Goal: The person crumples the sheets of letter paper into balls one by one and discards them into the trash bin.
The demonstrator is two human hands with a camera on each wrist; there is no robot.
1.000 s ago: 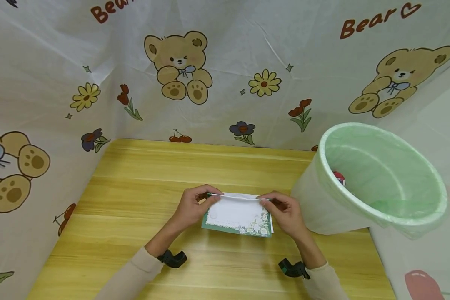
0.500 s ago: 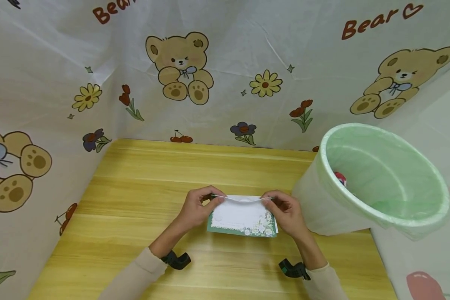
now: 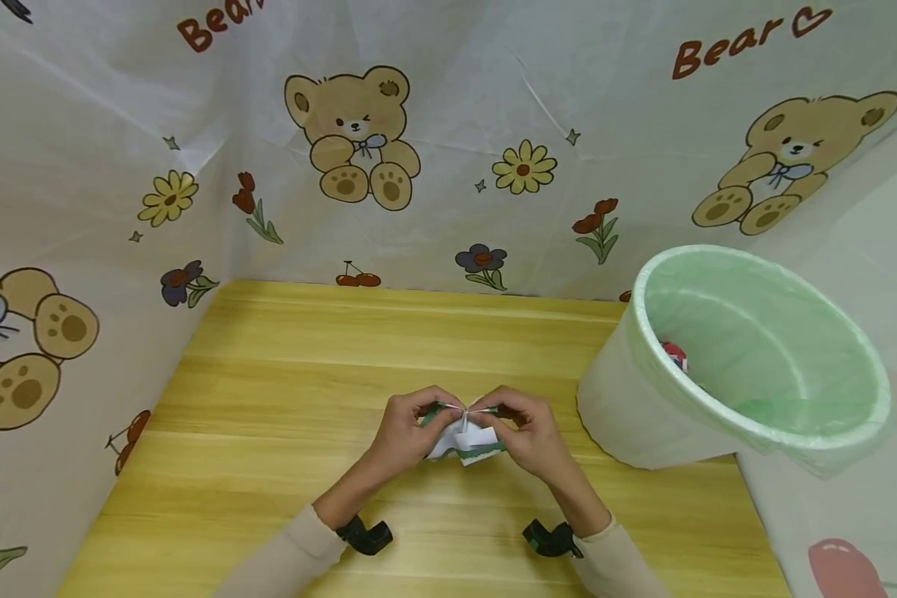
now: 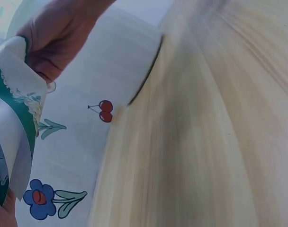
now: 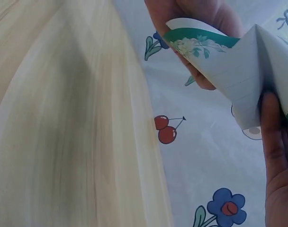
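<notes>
Both hands pinch a sheet of floral paper [image 3: 480, 442] with a green border, and it is bunched and creased between them. My left hand [image 3: 409, 428] holds its upper left part between thumb and fingers. The right hand [image 3: 529, 430] grips the other side, its fingertips meeting the left ones at the pinched middle. In the left wrist view the paper [image 4: 16, 109] curls in overlapping layers beside the fingers. The right wrist view shows the paper [image 5: 224, 71] bent into a sharp fold, faint ruled lines on its white face.
A white bin [image 3: 620, 399] with a pale green liner [image 3: 762, 324] stands at the right of the wooden table [image 3: 284, 349]; a small red and white item [image 3: 673, 355] shows inside. Bear-print cloth [image 3: 433, 232] hangs behind and at the sides. Black wrist mounts [image 3: 369, 536] sit on both wrists.
The hands have come together from the paper's two upper corners to its middle. The paper, nearly flat before, is now bunched and folded between them.
</notes>
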